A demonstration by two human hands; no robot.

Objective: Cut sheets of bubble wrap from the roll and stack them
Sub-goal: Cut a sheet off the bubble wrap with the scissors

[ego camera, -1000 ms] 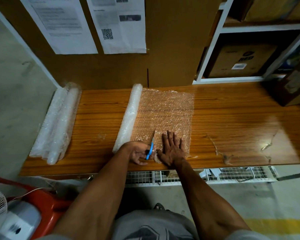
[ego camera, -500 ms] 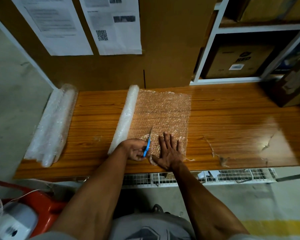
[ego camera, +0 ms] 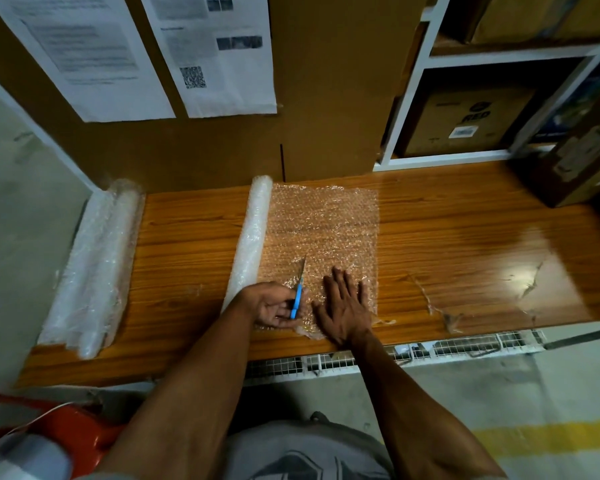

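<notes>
1. Nearest to the person, the left hand [ego camera: 274,308] holds a blue-handled cutter [ego camera: 298,292]. Its fingers are curled around the handle, and the blade points away from the body, into the plastic.
2. Just beside it, the right hand [ego camera: 343,306] lies flat on the unrolled sheet [ego camera: 326,230]. The fingers are straight and a little spread, and they press the sheet against the wooden table [ego camera: 465,244].
3. The blade stands between the two hands, close to the near edge of the sheet. The cut appears to be only at its beginning.
4. The roll [ego camera: 252,237] lies just left of the blade, with its long axis going from near to far. The sheet spreads to the right of it. So the cut line probably runs away from the person, parallel to the roll, and the left hand is the nearer one to this line.
5. For the coming move, the cutter likely must travel forward along the roll, while the right hand keeps the sheet from sliding.
6. Further left, at the table end, other rolls of bubble wrap [ego camera: 90,271] lie, well apart from the hands.
7. Behind the table stand a cardboard panel [ego camera: 326,98] with printed papers [ego camera: 208,53], and shelves with boxes [ego camera: 465,119].
</notes>
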